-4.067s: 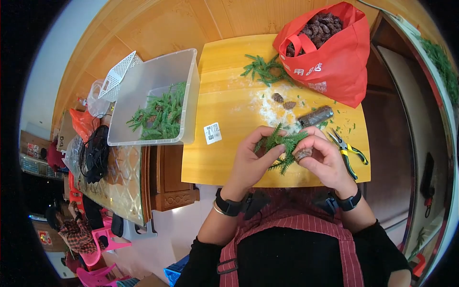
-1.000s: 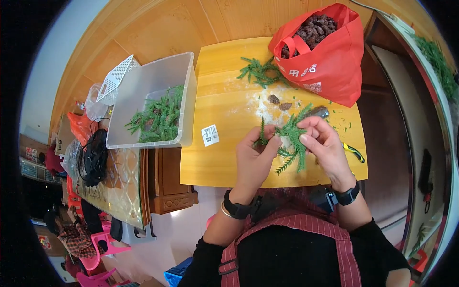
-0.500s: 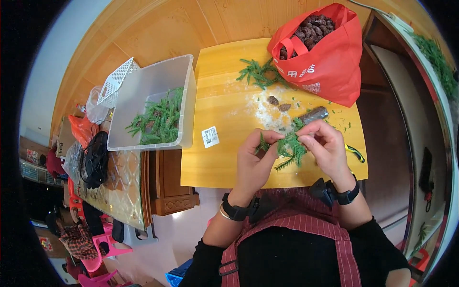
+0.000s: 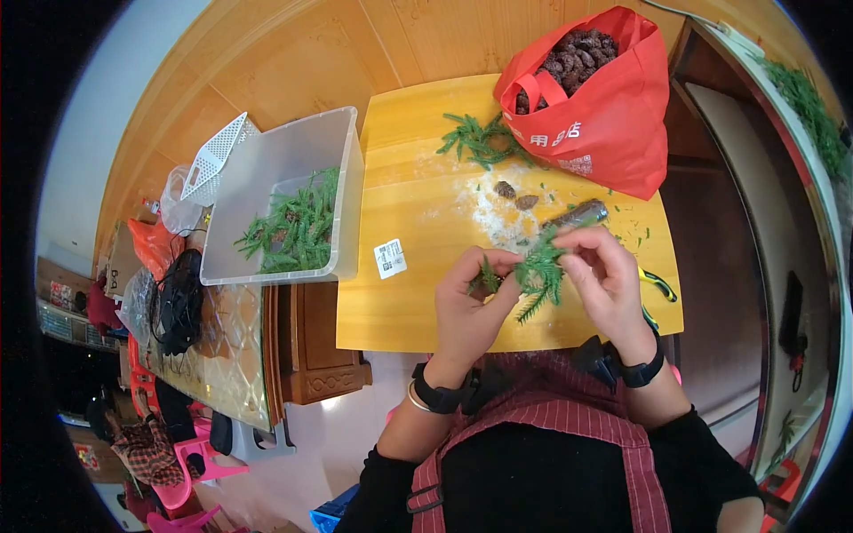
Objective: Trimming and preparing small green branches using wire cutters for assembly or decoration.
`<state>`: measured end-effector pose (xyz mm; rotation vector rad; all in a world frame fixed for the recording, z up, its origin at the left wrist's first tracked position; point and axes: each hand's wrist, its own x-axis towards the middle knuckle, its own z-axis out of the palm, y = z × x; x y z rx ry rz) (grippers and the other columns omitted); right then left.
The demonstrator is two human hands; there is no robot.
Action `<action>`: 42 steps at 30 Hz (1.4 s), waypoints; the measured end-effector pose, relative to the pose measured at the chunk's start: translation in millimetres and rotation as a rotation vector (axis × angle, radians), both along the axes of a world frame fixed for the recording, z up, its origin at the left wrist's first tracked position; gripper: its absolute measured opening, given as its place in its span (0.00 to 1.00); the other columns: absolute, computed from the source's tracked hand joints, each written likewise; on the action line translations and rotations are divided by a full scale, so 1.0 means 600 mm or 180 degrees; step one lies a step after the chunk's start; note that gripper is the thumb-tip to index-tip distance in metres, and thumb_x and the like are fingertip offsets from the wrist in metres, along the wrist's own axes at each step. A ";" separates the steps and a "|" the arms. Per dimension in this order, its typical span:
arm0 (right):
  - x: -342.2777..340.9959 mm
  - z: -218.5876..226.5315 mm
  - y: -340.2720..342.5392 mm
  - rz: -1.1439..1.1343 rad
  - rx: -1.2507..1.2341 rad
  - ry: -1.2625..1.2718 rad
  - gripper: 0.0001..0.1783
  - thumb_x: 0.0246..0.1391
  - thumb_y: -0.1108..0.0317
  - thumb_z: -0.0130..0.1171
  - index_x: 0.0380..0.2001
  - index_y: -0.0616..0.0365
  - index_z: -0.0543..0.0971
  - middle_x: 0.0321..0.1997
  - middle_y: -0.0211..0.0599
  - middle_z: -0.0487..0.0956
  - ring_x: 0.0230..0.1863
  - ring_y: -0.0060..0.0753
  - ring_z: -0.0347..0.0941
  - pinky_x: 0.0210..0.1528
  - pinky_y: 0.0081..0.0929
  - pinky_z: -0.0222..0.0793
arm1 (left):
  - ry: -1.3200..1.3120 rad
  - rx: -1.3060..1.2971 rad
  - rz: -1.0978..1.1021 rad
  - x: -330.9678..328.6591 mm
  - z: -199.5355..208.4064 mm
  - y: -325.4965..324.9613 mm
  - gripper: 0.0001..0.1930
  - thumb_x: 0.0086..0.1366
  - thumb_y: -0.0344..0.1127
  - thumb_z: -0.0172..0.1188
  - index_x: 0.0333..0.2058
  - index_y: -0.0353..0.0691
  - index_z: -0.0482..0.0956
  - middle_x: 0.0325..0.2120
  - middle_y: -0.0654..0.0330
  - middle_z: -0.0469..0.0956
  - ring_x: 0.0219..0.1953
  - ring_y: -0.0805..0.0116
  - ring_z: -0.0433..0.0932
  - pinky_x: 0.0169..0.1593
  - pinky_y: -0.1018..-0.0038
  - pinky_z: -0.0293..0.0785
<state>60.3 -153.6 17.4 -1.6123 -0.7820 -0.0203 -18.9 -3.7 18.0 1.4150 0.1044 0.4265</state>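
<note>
Above the near part of the yellow table, both my hands pinch a green evergreen sprig. My left hand grips it from the left, and some needles stick out behind its thumb. Fingers of my right hand are closed on the sprig's right side. Just beyond lie two small pine cones among white powder, next to a dark wrapped roll. A yellow-and-black tool handle rests right of my right hand; the rest of that tool is hidden.
A red bag full of pine cones stands at the back right, with loose evergreen sprigs beside it. On the left is a clear plastic bin holding more sprigs. A white label card lies near the bin. A person sits far left.
My hands have stayed over the same spot, still holding the sprig. The sprig has turned slightly between my fingers, and the whole view has shifted a little.
</note>
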 end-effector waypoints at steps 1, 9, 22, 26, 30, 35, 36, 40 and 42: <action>-0.003 0.009 0.001 -0.0007 -0.0001 0.0001 0.10 0.47 0.76 0.58 0.35 0.61 0.73 0.35 0.32 0.73 0.32 0.18 0.67 0.33 0.18 0.65 | 0.0001 -0.0001 -0.0007 0.000 0.002 0.000 0.07 0.55 0.23 0.57 0.34 0.35 0.74 0.27 0.64 0.72 0.29 0.79 0.71 0.32 0.85 0.67; -0.023 0.029 0.015 -0.0589 -0.0745 -0.0947 0.14 0.36 0.75 0.64 0.32 0.59 0.76 0.26 0.35 0.73 0.26 0.27 0.69 0.28 0.21 0.66 | 0.0415 -0.0287 -0.0034 0.002 0.011 0.001 0.10 0.56 0.25 0.57 0.38 0.32 0.73 0.26 0.64 0.73 0.25 0.81 0.72 0.24 0.86 0.69; -0.015 0.038 0.006 -0.0254 -0.1074 -0.0034 0.09 0.41 0.73 0.59 0.29 0.63 0.74 0.21 0.35 0.70 0.21 0.23 0.67 0.24 0.19 0.62 | 0.0516 -0.0616 -0.0143 0.012 0.000 0.009 0.08 0.56 0.26 0.57 0.36 0.34 0.73 0.25 0.62 0.75 0.24 0.76 0.74 0.22 0.85 0.65; -0.012 0.045 0.002 0.0017 -0.1265 0.0576 0.06 0.47 0.71 0.55 0.29 0.62 0.73 0.22 0.29 0.70 0.22 0.16 0.64 0.24 0.17 0.60 | 0.0588 -0.0613 -0.0237 0.012 0.000 0.010 0.08 0.56 0.27 0.57 0.36 0.35 0.73 0.25 0.62 0.75 0.24 0.77 0.74 0.22 0.85 0.64; -0.002 0.017 -0.006 0.0523 -0.0850 0.1545 0.04 0.53 0.72 0.49 0.32 0.61 0.71 0.27 0.22 0.70 0.29 0.11 0.63 0.32 0.14 0.61 | 0.0634 -0.0670 -0.0388 0.013 0.009 0.009 0.08 0.57 0.27 0.56 0.36 0.36 0.72 0.25 0.64 0.74 0.25 0.77 0.73 0.22 0.85 0.64; 0.000 0.009 -0.005 0.0944 -0.0137 0.2024 0.06 0.56 0.71 0.46 0.33 0.61 0.71 0.30 0.23 0.71 0.34 0.12 0.64 0.39 0.14 0.60 | 0.0646 -0.0752 -0.0504 0.013 0.014 0.010 0.08 0.57 0.28 0.56 0.37 0.36 0.72 0.25 0.64 0.73 0.25 0.77 0.73 0.23 0.86 0.64; 0.001 0.006 -0.005 0.1002 -0.0066 0.2113 0.07 0.56 0.71 0.46 0.34 0.61 0.71 0.30 0.23 0.72 0.35 0.13 0.65 0.40 0.14 0.60 | 0.0637 -0.0791 -0.0543 0.013 0.013 0.010 0.09 0.57 0.28 0.56 0.37 0.36 0.72 0.25 0.64 0.73 0.26 0.77 0.73 0.23 0.85 0.64; 0.001 0.008 -0.002 0.1053 -0.0019 0.2136 0.09 0.57 0.69 0.45 0.36 0.62 0.72 0.31 0.25 0.73 0.35 0.15 0.66 0.42 0.15 0.60 | 0.0715 -0.0833 -0.0576 0.013 0.020 0.009 0.09 0.57 0.28 0.55 0.38 0.36 0.71 0.25 0.64 0.73 0.26 0.77 0.73 0.23 0.85 0.64; 0.002 0.006 -0.002 0.1069 0.0096 0.2301 0.10 0.57 0.68 0.44 0.37 0.62 0.72 0.32 0.26 0.73 0.36 0.15 0.66 0.43 0.15 0.60 | 0.0708 -0.0942 -0.0698 0.016 0.024 0.009 0.10 0.58 0.29 0.55 0.39 0.36 0.70 0.26 0.64 0.73 0.27 0.77 0.73 0.23 0.85 0.64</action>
